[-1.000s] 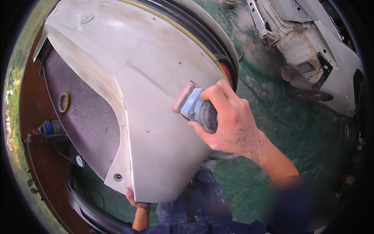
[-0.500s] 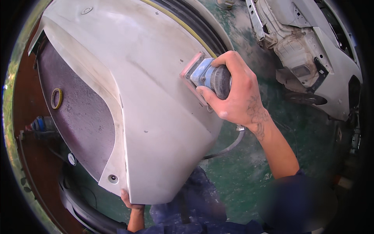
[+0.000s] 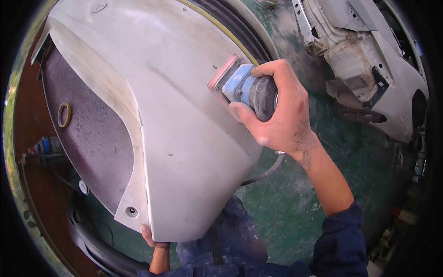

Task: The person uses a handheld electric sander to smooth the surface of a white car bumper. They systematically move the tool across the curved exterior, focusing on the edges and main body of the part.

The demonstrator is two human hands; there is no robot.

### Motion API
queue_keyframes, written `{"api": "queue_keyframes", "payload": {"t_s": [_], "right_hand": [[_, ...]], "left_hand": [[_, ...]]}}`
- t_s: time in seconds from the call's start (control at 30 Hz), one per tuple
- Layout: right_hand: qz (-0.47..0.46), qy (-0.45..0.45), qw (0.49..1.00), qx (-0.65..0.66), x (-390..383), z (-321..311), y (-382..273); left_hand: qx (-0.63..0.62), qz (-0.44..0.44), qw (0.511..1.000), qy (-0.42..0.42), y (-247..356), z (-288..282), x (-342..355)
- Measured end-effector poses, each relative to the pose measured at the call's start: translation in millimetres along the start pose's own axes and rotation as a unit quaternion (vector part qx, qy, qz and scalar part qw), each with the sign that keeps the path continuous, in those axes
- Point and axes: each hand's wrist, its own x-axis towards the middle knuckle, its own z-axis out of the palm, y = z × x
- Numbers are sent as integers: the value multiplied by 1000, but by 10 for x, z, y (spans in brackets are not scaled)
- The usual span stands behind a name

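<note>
A large pale grey car bumper cover, smudged and dusty, fills the middle. My right hand is wrapped round the dark round head of a blue power sander. The sander's flat, pink-edged pad is at the bumper's right side, its face turned toward the surface; whether it touches everywhere is hidden. Down at the lower end, my left hand grips the bumper's corner, thumb on top and the other fingers hidden beneath. A hose shows below my right wrist.
A yellow tape roll lies on a dusty purple-grey surface at left. Beyond it is another blue tool. A black curved part lies lower left. Upper right stands a partly stripped car body on the green floor.
My right hand and the sander have moved slightly up and left over the bumper, and the pad is tilted a little differently. My left hand keeps its grip on the corner.
</note>
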Motion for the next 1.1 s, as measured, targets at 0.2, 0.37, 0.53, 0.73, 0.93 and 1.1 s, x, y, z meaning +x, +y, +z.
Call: {"api": "queue_keyframes", "payload": {"t_s": [0.2, 0.37, 0.53, 0.73, 0.93, 1.1], "right_hand": [[54, -127, 990, 21, -339, -121, -247], [122, -151, 980, 40, -741, -231, -269], [129, -159, 977, 53, -392, -182, -330], [187, -196, 961, 51, -692, -282, -420], [183, -186, 964, 56, -404, -256, -411], [174, -143, 973, 50, -186, -154, -281]], "left_hand": [[-25, -17, 1000, 1, 57, 81, -12], [16, -3, 1000, 4, -22, -17, 13], [-11, -33, 999, 5, 5, -52, -8], [-30, -41, 999, 17, -44, -73, -7], [-38, -32, 998, -31, -19, -82, -13], [-20, -22, 999, -35, -103, -360, -57]]}}
